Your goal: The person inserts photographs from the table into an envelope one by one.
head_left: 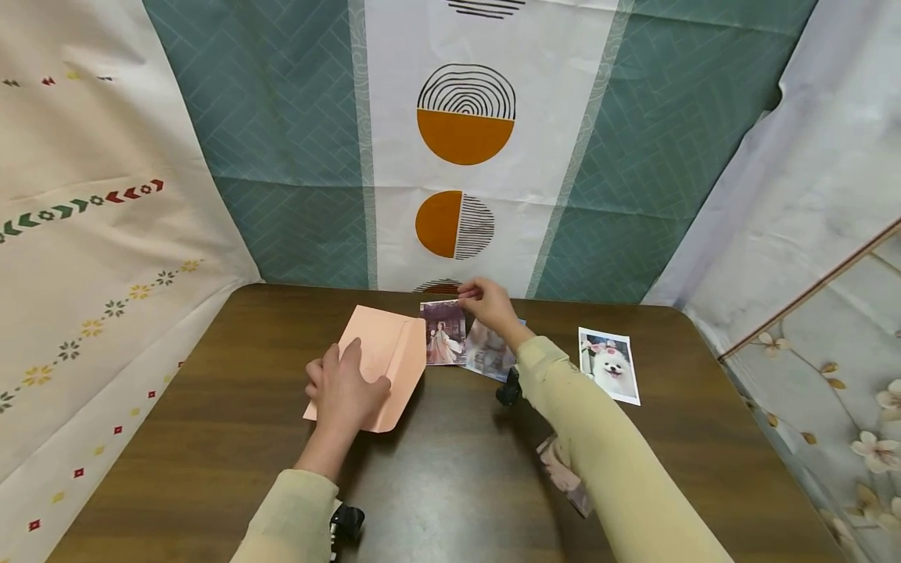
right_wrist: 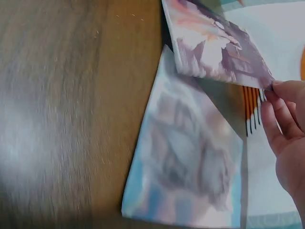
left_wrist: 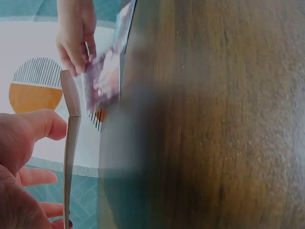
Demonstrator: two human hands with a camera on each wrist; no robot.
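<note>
In the head view, my left hand [head_left: 345,395] holds a pink envelope [head_left: 376,344] from above, its fingers spread over the back. The left wrist view shows the envelope [left_wrist: 71,138] nearly edge-on, with the thumb and fingers of my left hand [left_wrist: 24,162] against it and the table beyond. My right hand [head_left: 493,305] pinches the top right corner of a photo of a figure in a pale robe [head_left: 443,336]. That photo [right_wrist: 214,45] is tilted up in the right wrist view. Under the right forearm lies a blurry blue-and-pink photo [right_wrist: 186,152], partly overlapped by the tilted one.
A photo of a white dog [head_left: 611,367] lies on the right side of the brown table [head_left: 246,485]. Another photo [head_left: 563,477] is partly hidden beneath the right sleeve. Patterned cloth [head_left: 464,172] hangs behind the table's far edge, with more cloth on both sides.
</note>
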